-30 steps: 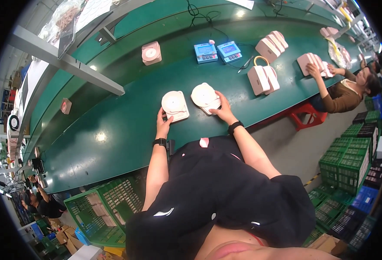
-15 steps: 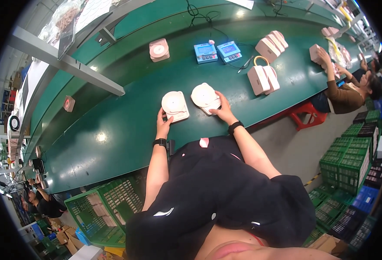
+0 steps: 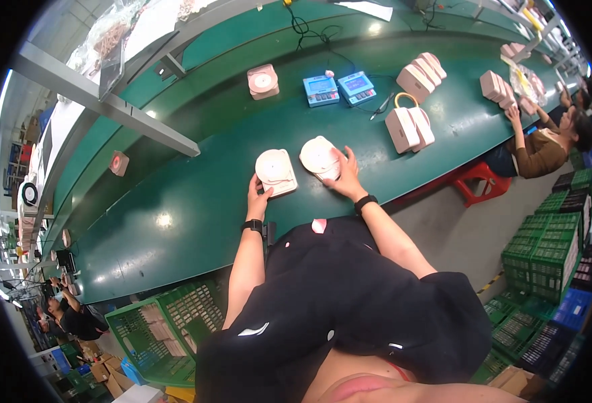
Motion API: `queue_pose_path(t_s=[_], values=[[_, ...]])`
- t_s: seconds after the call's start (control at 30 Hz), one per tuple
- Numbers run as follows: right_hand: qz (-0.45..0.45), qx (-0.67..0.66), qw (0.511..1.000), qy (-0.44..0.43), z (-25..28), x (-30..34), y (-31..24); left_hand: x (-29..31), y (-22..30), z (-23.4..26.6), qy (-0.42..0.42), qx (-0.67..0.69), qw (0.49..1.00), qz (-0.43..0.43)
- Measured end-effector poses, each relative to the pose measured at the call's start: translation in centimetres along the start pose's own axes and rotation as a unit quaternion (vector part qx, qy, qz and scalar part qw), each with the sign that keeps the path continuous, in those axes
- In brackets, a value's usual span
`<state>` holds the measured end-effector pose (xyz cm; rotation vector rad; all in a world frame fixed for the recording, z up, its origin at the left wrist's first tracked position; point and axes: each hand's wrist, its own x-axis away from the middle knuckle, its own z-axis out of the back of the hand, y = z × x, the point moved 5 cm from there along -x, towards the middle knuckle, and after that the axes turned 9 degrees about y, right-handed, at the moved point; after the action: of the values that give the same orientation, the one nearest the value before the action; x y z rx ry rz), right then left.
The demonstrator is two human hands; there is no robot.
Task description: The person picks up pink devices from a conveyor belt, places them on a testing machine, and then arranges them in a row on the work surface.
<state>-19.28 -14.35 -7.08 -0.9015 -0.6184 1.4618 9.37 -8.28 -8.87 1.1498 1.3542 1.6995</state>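
We have our left hand [image 3: 258, 195] touching the near edge of one round white device [image 3: 275, 172] on the green conveyor table [image 3: 175, 208], and our right hand [image 3: 345, 180] lies open on a second one [image 3: 319, 158] just beside it. Both seem not yet packed, we judge (whether the fingers really grip, we cannot tell). Further along the table stand closed pink boxes [image 3: 409, 127], and below its near edge a green crate [image 3: 165, 329] holds packed items.

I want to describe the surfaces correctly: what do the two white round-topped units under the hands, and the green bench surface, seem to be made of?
The two white round-topped units look like moulded plastic with a smooth matt finish: even colour, rounded edges; not certain. The left hand touches one and the right hand rests on the other. The green bench surface looks like a glossy rubber or vinyl belt, because lamp reflections show on it.
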Motion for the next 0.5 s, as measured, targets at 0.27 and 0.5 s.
queue_pose_path(t_s=[0.27, 0.5], values=[[0.071, 0.105, 0.991, -0.036, 0.0, -0.6, -2.8, -2.1, -0.4, 0.4, 0.056, 0.106, 0.989, 0.081], [-0.103, -0.147, 0.983, 0.042, 0.4, -1.2, 4.3, -1.5, 4.1, -4.5, 0.082, -0.124, 0.985, -0.092]])
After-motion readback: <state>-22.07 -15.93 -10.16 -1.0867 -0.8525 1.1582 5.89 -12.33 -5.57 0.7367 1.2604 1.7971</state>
